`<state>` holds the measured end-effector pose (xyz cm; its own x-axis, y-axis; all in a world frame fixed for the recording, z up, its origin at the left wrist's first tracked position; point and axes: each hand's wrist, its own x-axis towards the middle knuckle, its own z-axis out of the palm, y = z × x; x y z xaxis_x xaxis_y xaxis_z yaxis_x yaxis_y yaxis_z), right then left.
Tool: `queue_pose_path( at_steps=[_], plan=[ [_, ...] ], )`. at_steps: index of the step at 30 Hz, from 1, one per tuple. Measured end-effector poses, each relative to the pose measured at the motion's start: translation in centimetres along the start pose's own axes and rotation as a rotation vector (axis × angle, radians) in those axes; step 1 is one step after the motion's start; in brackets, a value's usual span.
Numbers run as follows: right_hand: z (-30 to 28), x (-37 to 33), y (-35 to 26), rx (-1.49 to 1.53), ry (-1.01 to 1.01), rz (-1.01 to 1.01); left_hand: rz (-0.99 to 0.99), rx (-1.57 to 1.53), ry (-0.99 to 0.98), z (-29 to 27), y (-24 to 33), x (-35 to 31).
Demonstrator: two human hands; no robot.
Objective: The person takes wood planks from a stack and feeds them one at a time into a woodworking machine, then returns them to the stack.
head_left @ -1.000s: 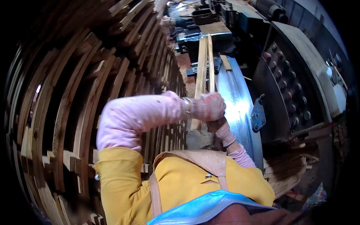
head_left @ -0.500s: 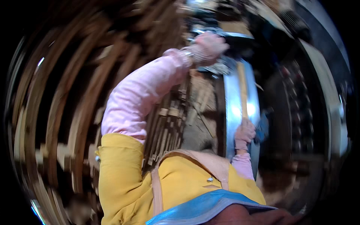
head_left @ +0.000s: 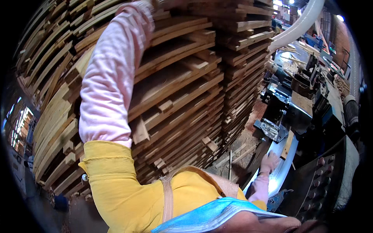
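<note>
My right hand (head_left: 269, 162) rests over the shiny metal bed (head_left: 278, 181) of a woodworking machine, fingers stretched out, by the near end of a pale wooden strip (head_left: 288, 145). Whether the fingertips touch the strip is hard to make out. The strip lies along the bed and leads toward the machine head (head_left: 278, 105). My left arm, in a pink sleeve, reaches up and away across a tall stack of boards (head_left: 175, 93). Its hand (head_left: 154, 4) is blurred and mostly cut off at the upper edge, so its fingers do not show.
More stacked boards (head_left: 244, 50) rise behind, with short ends jutting out. A dark panel with rows of round knobs (head_left: 319, 182) stands right of the bed. A pale hose (head_left: 299, 27) arches over the far machinery. Loose strips (head_left: 237, 155) lie on the floor.
The view has swung left toward the board stacks. My left hand has left the machine and risen toward the boards. The strip has advanced toward the machine head; my right hand's grip has loosened.
</note>
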<state>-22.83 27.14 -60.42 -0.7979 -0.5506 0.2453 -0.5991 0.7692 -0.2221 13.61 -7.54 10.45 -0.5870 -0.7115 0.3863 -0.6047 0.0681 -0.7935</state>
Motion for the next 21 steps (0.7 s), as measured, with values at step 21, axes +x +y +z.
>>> queue_pose_path(
  at_steps=[21],
  plan=[
    [-28.3, -1.8, -5.0, 0.722, 0.639, -0.631, 0.771, -0.300, 0.943, -13.1, 33.8, -16.4]
  ],
)
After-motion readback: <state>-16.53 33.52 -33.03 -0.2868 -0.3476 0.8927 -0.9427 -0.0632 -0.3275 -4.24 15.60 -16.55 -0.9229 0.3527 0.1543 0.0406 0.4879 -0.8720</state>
